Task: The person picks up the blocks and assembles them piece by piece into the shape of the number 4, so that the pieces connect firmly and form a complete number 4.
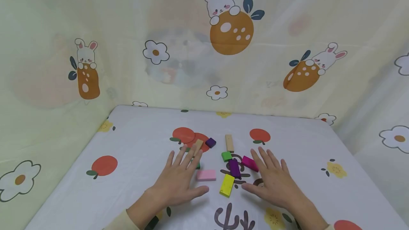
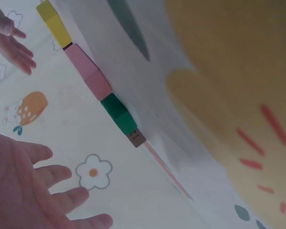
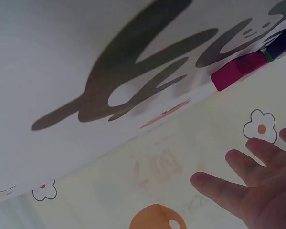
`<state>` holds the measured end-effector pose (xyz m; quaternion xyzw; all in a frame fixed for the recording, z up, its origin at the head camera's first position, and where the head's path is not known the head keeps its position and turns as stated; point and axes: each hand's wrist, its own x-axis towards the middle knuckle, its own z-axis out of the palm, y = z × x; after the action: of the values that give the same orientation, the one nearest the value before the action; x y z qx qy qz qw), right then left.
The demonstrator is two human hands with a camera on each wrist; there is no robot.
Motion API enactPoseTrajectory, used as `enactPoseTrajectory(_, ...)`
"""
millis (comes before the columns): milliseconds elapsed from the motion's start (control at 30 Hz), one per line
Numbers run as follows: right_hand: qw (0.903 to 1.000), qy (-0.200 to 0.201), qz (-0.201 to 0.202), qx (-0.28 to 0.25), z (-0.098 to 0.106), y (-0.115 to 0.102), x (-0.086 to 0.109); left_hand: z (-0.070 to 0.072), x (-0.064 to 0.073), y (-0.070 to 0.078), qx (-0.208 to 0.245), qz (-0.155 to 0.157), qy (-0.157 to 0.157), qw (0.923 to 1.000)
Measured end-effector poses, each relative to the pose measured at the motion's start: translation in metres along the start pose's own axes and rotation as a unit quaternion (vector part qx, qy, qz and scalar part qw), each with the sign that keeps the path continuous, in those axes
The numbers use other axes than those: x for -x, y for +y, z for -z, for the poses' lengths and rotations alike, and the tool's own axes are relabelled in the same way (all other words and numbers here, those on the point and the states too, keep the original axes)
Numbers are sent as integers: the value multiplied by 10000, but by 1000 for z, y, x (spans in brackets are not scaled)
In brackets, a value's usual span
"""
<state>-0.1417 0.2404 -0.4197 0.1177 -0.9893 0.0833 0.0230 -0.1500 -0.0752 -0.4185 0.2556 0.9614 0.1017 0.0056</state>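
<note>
Printed tablecloth point(image 1: 140, 144) bears blocks point(image 1: 227, 185); left hand point(image 1: 179, 180) partly hides a green block point(image 1: 198, 165).

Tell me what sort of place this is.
Probably a screened-off play or filming corner, likely indoors: rabbit-print fabric hangs behind and beside a fruit-print tabletop, where a yellow block and a pink block lie among others.

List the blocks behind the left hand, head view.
Behind the left hand, a wooden block and a dark green block show partly; their covered parts cannot be seen.
</note>
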Motion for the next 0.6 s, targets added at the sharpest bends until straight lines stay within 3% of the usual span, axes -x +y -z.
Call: enactPoseTrajectory(600, 9994, 38, 329, -117, -2, -18, -8, -1, -3, 0, 76, -98, 10, 9999)
